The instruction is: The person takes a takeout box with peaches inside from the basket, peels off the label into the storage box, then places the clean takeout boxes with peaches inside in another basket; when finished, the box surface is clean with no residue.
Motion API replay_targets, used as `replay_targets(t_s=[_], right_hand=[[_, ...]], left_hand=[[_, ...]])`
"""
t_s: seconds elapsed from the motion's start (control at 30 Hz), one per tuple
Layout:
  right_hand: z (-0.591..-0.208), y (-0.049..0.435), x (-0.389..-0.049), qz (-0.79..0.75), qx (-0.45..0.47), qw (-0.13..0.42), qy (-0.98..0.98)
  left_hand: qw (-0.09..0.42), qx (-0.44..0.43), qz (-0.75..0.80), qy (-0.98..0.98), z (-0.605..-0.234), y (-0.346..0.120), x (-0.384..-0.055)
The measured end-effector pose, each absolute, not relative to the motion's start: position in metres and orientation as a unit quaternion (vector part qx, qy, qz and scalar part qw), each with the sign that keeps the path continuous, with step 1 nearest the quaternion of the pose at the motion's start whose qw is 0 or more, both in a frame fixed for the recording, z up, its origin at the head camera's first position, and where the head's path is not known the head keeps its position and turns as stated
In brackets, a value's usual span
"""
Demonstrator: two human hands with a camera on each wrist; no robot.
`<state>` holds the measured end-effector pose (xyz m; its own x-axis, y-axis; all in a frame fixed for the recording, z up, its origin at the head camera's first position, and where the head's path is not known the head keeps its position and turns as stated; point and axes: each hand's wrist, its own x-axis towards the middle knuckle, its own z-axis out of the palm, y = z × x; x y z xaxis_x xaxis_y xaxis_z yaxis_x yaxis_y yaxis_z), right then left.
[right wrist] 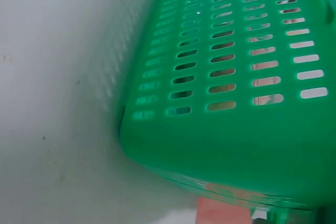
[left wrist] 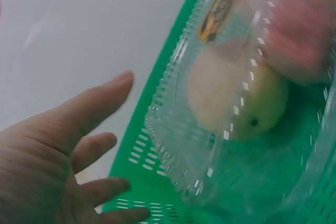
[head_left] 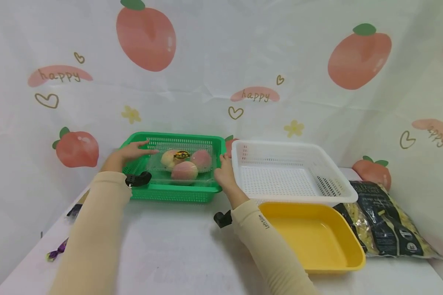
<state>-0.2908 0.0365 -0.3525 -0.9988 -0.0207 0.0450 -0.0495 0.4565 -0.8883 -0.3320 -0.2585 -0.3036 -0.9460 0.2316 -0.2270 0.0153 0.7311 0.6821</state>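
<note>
A clear plastic clamshell box (head_left: 156,163) with three peaches (head_left: 184,171) and a black-and-gold label lies inside the green basket (head_left: 173,192). My left hand (head_left: 127,155) is over the basket's left side, fingers spread toward the box. In the left wrist view, nothing lies between the thumb and fingers of this left hand (left wrist: 68,150). At the basket's right end, my right hand (head_left: 227,176) has its fingers extended upward along the rim, beside the white basket. The right wrist view shows the slotted basket wall (right wrist: 220,129) but not the hand.
Right of the green basket stands a white perforated basket (head_left: 280,196), with a yellow tub (head_left: 313,266) in front of it. A dark printed bag of pasta (head_left: 387,221) lies at the far right. A purple wrapper (head_left: 57,250) is near the left edge. A fruit-patterned cloth (head_left: 206,53) hangs behind.
</note>
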Motion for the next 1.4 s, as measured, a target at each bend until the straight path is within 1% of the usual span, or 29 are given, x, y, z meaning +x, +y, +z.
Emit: replay_targets(t_s=[0.13, 0.23, 0.33, 0.47, 0.63, 0.73, 0.9, 1.2, 1.4], right_hand=[[-0.354, 0.036, -0.291, 0.527, 0.020, 0.021, -0.849], [-0.356, 0.035, -0.291, 0.530, 0.021, 0.031, -0.847], [-0.356, 0.033, -0.289, 0.530, 0.025, 0.038, -0.847], [-0.357, 0.032, -0.288, 0.522, 0.032, 0.037, -0.851], [-0.356, 0.032, -0.288, 0.519, 0.029, 0.058, -0.852], [-0.356, 0.033, -0.289, 0.518, 0.032, 0.064, -0.853], [-0.357, 0.033, -0.289, 0.518, 0.030, 0.056, -0.853], [-0.359, 0.038, -0.290, 0.518, 0.025, 0.058, -0.853], [-0.357, 0.036, -0.289, 0.518, 0.025, 0.060, -0.853]], left_hand=[[0.198, 0.051, 0.431, 0.879, -0.314, -0.258, -0.336], [0.218, 0.038, 0.464, 0.857, -0.323, -0.256, -0.336], [0.230, 0.030, 0.478, 0.847, -0.331, -0.255, -0.335], [0.230, 0.024, 0.478, 0.847, -0.337, -0.256, -0.332], [0.229, 0.039, 0.474, 0.849, -0.338, -0.255, -0.334], [0.242, 0.047, 0.478, 0.843, -0.337, -0.255, -0.335], [0.260, 0.048, 0.472, 0.841, -0.336, -0.255, -0.334], [0.228, 0.022, 0.501, 0.835, -0.341, -0.253, -0.335], [0.190, 0.010, 0.577, 0.794, -0.339, -0.256, -0.334]])
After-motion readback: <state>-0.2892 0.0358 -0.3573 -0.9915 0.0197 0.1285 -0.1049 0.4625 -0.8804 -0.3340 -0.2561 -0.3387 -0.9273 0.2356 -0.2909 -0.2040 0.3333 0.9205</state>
